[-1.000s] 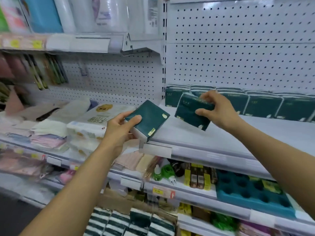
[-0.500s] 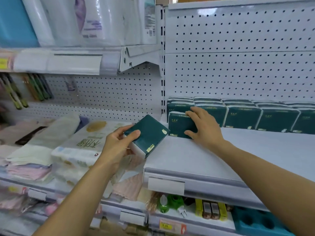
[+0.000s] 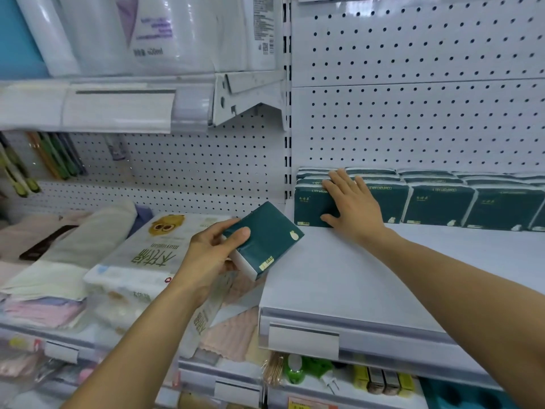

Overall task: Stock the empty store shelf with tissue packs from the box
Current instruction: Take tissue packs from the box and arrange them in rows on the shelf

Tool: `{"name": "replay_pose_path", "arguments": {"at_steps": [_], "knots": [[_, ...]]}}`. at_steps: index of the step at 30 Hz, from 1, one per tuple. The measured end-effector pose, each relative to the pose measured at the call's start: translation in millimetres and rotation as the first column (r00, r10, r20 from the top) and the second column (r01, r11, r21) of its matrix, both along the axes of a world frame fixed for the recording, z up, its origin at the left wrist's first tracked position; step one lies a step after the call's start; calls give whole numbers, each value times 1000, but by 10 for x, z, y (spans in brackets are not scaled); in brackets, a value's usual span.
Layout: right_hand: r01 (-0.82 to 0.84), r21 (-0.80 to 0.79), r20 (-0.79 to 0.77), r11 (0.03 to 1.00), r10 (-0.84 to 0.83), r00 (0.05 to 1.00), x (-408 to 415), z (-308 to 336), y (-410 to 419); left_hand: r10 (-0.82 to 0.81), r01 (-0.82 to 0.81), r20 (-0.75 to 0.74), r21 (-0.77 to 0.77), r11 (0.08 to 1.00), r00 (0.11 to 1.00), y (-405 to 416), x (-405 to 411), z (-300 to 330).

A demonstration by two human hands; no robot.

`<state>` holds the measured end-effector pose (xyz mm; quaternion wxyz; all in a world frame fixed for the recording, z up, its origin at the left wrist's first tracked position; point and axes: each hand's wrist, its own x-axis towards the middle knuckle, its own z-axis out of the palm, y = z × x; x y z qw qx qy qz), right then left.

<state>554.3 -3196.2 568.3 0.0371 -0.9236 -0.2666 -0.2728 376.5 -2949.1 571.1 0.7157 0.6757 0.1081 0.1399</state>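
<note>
Holding a green tissue pack [image 3: 263,238] tight, the left hand [image 3: 210,255] is waiting by the shelf [image 3: 339,278] edge; the right hand [image 3: 352,207] — fingers spread flat, gripping nothing — is pressing the leftmost pack [image 3: 309,206] in the back row.

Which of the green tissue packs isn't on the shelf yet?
The tilted green pack gripped in the left hand; the others stand against the shelf's back.

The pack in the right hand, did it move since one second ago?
Yes. The right hand put the pack down, back against the row of packs on the shelf.
</note>
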Motion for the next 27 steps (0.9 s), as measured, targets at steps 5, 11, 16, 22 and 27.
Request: {"name": "replay_pose_path", "arguments": {"at_steps": [5, 11, 16, 22, 27], "knots": [[-44, 98, 38, 994, 40, 998, -141, 78, 22, -40, 39, 25, 42, 998, 999, -72, 9, 74], [-329, 549, -266, 768, 534, 802, -885, 472, 40, -151, 125, 85, 255, 959, 985, -270, 91, 183], [-267, 510, -498, 818, 534, 683, -980, 604, -125, -277, 232, 151, 261, 937, 949, -642, 143, 336], [-149, 561, -423, 814, 437, 794, -951, 574, -627, -294, 263, 122, 224, 939, 948, -819, 287, 223], [-18, 306, -316, 952, 119, 941, -804, 382, -1053, -178, 93, 86, 592, 801, 980, -902, 586, 98]]}}
